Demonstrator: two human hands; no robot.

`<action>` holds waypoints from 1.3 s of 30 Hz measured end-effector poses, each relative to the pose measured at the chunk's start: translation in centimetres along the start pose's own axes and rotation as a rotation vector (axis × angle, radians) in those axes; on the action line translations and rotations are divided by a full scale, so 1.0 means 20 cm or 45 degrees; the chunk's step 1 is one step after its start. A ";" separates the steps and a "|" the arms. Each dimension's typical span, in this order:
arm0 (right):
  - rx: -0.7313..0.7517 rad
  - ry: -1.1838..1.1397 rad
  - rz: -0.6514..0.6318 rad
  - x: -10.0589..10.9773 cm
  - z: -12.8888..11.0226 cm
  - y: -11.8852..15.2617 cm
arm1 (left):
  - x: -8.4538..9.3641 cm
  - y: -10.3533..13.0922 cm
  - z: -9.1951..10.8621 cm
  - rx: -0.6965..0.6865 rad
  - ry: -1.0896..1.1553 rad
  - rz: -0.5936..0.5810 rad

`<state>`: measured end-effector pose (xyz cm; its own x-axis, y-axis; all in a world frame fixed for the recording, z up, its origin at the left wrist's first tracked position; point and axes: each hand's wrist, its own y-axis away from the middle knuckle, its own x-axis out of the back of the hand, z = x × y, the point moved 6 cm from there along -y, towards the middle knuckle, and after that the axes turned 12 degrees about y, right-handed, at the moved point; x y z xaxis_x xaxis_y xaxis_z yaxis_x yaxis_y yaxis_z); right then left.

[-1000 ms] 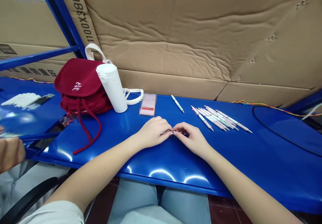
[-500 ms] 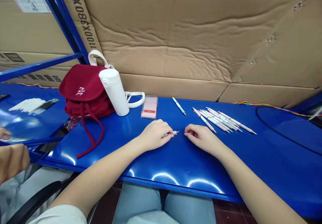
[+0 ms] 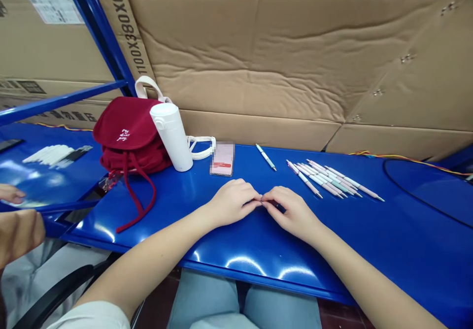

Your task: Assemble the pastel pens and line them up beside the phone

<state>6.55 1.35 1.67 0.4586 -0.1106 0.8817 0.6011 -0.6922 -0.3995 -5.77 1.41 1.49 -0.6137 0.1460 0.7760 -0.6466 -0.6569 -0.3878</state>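
Over the blue table (image 3: 236,250), my left hand (image 3: 234,202) is closed in a pinch, with the pen it holds almost wholly hidden by the fingers. My right hand (image 3: 288,208) meets it fingertip to fingertip, its thumb and forefinger closed at the pen's tip; what they grip is too small to make out. Several pink, white and green pens (image 3: 325,179) lie in a loose row to the right of my hands. A single light green and white pen (image 3: 265,157) lies by itself beyond them.
A red backpack (image 3: 127,127), a white bottle (image 3: 172,137) and a pink card holder (image 3: 222,159) stand or lie at the back left. Another person's hand (image 3: 20,235) is at far left, near white pen parts (image 3: 50,155). A black cable (image 3: 410,191) curves at right.
My right hand has moved left to meet my left hand, and the pen tip that showed between them is now covered. The whole view has shifted slightly.
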 end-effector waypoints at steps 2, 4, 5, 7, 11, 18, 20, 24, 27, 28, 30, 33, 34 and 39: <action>-0.016 -0.005 -0.003 0.00 0.01 0.00 | 0.00 0.00 -0.01 0.029 -0.014 -0.010; -0.064 -0.005 0.009 0.02 0.04 0.00 | 0.01 0.01 -0.03 0.091 -0.072 -0.032; -0.105 -0.003 0.019 0.03 0.06 0.01 | 0.01 0.01 -0.05 0.130 -0.114 -0.046; -0.198 0.006 0.049 0.06 0.12 0.02 | 0.02 0.02 -0.09 0.216 -0.196 -0.085; -0.275 0.033 0.042 0.08 0.23 0.04 | 0.01 0.03 -0.15 0.339 -0.251 -0.186; -0.208 0.051 -0.020 0.03 0.24 0.04 | 0.03 0.03 -0.11 0.232 -0.251 -0.149; -0.183 0.044 -0.001 0.04 0.22 0.03 | 0.04 0.02 -0.11 0.218 -0.260 -0.132; -0.155 0.042 0.019 0.05 0.20 0.03 | 0.05 0.02 -0.11 0.197 -0.273 -0.113; -0.152 0.037 0.029 0.05 0.19 0.03 | 0.04 0.02 -0.11 0.173 -0.273 -0.104; -0.152 0.033 0.029 0.05 0.19 0.03 | 0.04 0.02 -0.11 0.171 -0.273 -0.101; -0.146 0.027 0.026 0.05 0.18 0.03 | 0.04 0.02 -0.11 0.171 -0.271 -0.098; -0.144 0.032 0.018 0.04 0.18 0.03 | 0.04 0.02 -0.11 0.170 -0.262 -0.101; -0.145 0.036 0.016 0.04 0.18 0.03 | 0.04 0.02 -0.11 0.168 -0.257 -0.101; -0.145 0.044 0.019 0.05 0.19 0.03 | 0.04 0.03 -0.11 0.167 -0.247 -0.101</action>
<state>9.80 3.54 1.33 0.4431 -0.1444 0.8848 0.5150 -0.7668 -0.3831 -7.56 2.79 0.80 -0.4563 0.0645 0.8875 -0.6175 -0.7411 -0.2636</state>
